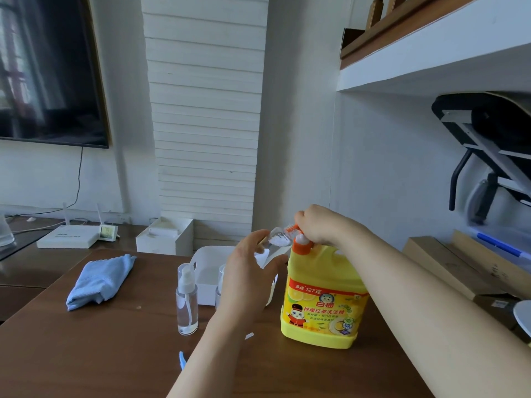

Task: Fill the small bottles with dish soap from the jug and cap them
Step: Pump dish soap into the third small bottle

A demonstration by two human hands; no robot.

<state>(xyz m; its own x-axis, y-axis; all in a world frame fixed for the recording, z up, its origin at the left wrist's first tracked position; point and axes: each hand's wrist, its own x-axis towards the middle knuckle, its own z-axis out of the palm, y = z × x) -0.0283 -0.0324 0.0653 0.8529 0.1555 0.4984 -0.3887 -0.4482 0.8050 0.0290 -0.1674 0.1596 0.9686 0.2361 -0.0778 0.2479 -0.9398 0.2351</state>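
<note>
Fingers point(254, 239) of the left hand point(247, 271) curl round a small bottle point(277, 239); the right hand point(319, 225) grips the jug's point(321, 300) pump point(301, 239).
The bottle is tilted near-level above the tabletop point(115, 340), one end at the nozzle; blur hides its mouth.

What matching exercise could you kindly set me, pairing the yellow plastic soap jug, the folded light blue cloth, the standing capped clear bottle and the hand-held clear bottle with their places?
1. yellow plastic soap jug
2. folded light blue cloth
3. capped clear plastic spray bottle
4. small clear bottle by the pump

A. tilted in the left hand
B. lying on the brown wooden table, far left
C. upright before the white plastic tray
D. its orange pump gripped by the right hand

Pairs: 1-D, 2-B, 3-C, 4-A.
</note>
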